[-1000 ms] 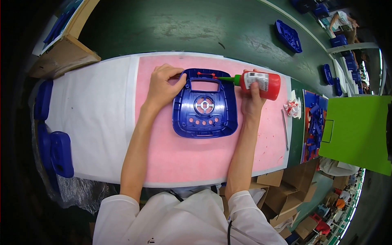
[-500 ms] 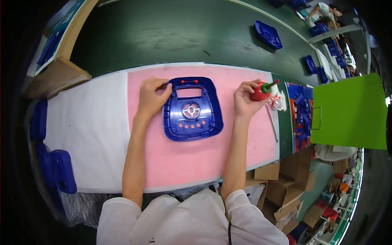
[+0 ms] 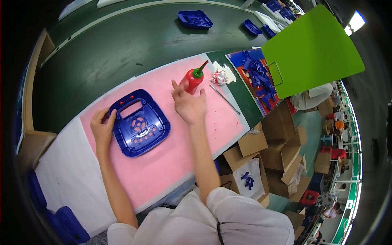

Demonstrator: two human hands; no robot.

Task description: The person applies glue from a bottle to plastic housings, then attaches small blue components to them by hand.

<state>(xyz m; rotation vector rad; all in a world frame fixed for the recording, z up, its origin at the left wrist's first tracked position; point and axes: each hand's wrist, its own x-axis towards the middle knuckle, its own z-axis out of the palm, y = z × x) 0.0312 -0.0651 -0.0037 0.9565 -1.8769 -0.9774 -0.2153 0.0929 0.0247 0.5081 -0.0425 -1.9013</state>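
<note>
A blue plastic housing panel (image 3: 153,128) lies on the pink mat (image 3: 167,171), hollow side up, with a rectangular window, a round grille and a row of holes. Two small red spots (image 3: 126,100) show near its top edge. My left hand (image 3: 103,124) pinches the panel's upper left side between thumb and fingers. Just in front of a red squeeze bottle (image 3: 193,81) with a green collar and dark red nozzle is my right hand (image 3: 190,105). Its fingers are spread and slightly blurred, and the bottle appears to stand on the mat by itself.
Beside the bottle lie a crumpled red-stained wad (image 3: 219,77) and a thin metal rod (image 3: 224,99). Small blue parts (image 3: 259,75) fill a tray at right, near a green board (image 3: 312,53). More blue panels (image 3: 195,19) rest on the green belt; open cartons (image 3: 281,151) stand lower right.
My view has swung to the right. My right hand has set the red bottle down on the mat and spread its fingers. My left hand still holds the panel.
</note>
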